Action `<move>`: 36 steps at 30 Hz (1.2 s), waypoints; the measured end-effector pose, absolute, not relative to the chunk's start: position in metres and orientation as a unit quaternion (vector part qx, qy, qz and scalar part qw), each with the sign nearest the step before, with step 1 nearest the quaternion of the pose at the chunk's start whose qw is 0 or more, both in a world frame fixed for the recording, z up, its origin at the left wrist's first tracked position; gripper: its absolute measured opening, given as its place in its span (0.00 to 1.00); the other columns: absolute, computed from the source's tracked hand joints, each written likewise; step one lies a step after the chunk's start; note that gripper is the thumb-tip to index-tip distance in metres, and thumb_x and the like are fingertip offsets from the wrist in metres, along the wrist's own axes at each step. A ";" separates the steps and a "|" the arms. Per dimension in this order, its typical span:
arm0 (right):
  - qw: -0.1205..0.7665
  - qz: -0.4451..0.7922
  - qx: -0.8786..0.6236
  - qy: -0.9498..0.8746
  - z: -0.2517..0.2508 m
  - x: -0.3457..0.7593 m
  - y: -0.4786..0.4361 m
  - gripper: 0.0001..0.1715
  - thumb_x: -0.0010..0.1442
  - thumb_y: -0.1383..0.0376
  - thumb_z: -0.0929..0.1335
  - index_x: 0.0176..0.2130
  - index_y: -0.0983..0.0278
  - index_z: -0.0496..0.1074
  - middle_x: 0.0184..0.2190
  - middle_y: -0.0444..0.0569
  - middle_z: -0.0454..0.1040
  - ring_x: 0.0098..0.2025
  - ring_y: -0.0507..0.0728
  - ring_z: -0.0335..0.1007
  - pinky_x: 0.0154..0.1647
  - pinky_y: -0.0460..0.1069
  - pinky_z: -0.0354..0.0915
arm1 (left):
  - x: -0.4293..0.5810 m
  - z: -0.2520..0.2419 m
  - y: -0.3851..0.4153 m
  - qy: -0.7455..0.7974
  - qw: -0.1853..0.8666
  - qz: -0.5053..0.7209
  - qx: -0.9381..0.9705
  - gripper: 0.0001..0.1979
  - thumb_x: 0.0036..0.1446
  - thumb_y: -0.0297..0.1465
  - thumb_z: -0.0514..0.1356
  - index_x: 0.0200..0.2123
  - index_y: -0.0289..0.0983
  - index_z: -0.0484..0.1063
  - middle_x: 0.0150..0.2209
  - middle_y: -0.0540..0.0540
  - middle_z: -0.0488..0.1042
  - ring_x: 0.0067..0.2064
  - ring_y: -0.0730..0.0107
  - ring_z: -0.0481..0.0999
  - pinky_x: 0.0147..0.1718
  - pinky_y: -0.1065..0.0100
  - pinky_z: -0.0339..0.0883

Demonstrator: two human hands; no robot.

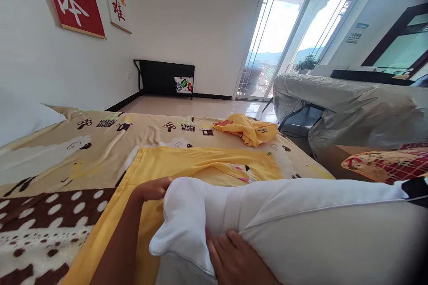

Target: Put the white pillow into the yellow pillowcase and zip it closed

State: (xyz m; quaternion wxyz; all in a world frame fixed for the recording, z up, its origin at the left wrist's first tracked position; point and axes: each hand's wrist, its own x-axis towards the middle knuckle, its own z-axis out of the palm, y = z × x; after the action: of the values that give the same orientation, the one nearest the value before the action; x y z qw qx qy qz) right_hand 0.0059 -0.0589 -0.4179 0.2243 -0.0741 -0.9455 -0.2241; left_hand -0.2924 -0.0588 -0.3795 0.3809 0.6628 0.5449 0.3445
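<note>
A plump white pillow [317,222] stretches across the lower right, its near end bent over at a corner. My left hand [157,188] is closed on the far side of that end, with its fingertips hidden behind the white fabric. Lower down, my right hand [234,256] grips the pillow's near side, fingers curled into a crease. Beneath the pillow a yellow pillowcase [160,158] is spread flat, showing part of a printed figure. A second yellow cloth [249,129], bunched up, rests farther back to the right.
A beige and brown patterned blanket [100,156] covers the bed. At right, a plastic-draped table [334,87] stands near a cardboard box [334,164] and a red patterned cloth [394,162]. A black panel [157,78] leans by the back wall, left of sliding glass doors [277,35].
</note>
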 end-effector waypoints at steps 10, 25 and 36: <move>0.237 -0.269 -0.086 -0.930 -0.443 -0.001 -0.074 0.22 0.60 0.74 0.59 0.50 0.71 0.72 0.26 0.52 0.78 0.23 0.56 0.66 0.24 0.51 0.59 | -0.271 -0.339 -0.072 0.625 0.236 0.386 0.637 0.20 0.61 0.42 0.52 0.50 0.41 0.73 0.53 0.46 0.74 0.56 0.60 0.71 0.56 0.60 0.63; 0.035 -0.033 -0.299 -0.953 -0.233 0.057 0.084 0.15 0.41 0.80 0.62 0.28 0.66 0.70 0.35 0.52 0.74 0.42 0.58 0.67 0.46 0.51 0.60 | -0.242 -0.313 -0.099 0.598 0.173 0.449 0.641 0.24 0.64 0.46 0.47 0.59 0.45 0.64 0.60 0.49 0.67 0.59 0.59 0.67 0.60 0.56 0.58; -0.030 -0.104 -0.327 -0.939 -0.217 0.010 0.124 0.13 0.44 0.78 0.63 0.29 0.67 0.71 0.34 0.54 0.72 0.37 0.58 0.66 0.36 0.48 0.58 | -0.213 -0.335 -0.082 0.604 0.057 0.381 0.698 0.47 0.55 0.44 0.61 0.68 0.44 0.34 0.70 0.40 0.40 0.69 0.54 0.43 0.63 0.48 0.51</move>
State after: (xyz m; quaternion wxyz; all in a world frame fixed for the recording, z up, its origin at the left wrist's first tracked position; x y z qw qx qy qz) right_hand 0.0098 0.1237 -0.2167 -0.0301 -0.3269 -0.9388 -0.1041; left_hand -0.2129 -0.0821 -0.3347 0.0574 0.6978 0.6035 0.3815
